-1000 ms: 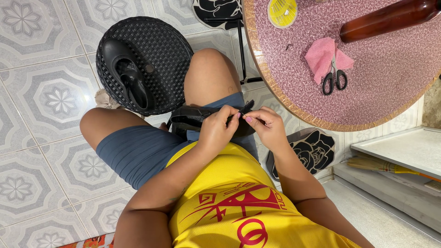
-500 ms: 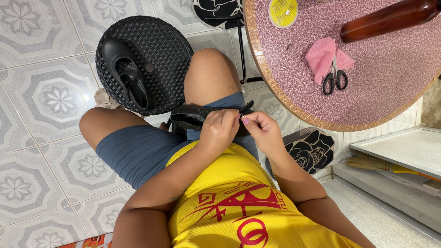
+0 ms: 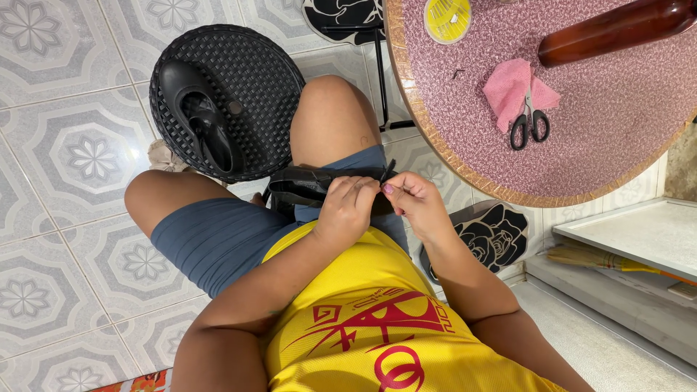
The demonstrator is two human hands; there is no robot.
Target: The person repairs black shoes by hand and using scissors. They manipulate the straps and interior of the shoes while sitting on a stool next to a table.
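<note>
While the round pink desk (image 3: pixel 595 145) is filling the upper right, I am watching a black woven stool (image 3: pixel 247 80) carrying one black shoe (image 3: pixel 200 116). A second black shoe (image 3: pixel 308 185) is lying across the lap, with my left hand (image 3: pixel 348 210) and right hand (image 3: pixel 414 203) clamping their fingers on its strap end. Scissors (image 3: pixel 530 123) are resting on a pink cloth (image 3: pixel 508 83).

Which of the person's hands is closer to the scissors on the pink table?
Right. The right hand is on the lap, below the scissors; the left hand lies farther left.
</note>
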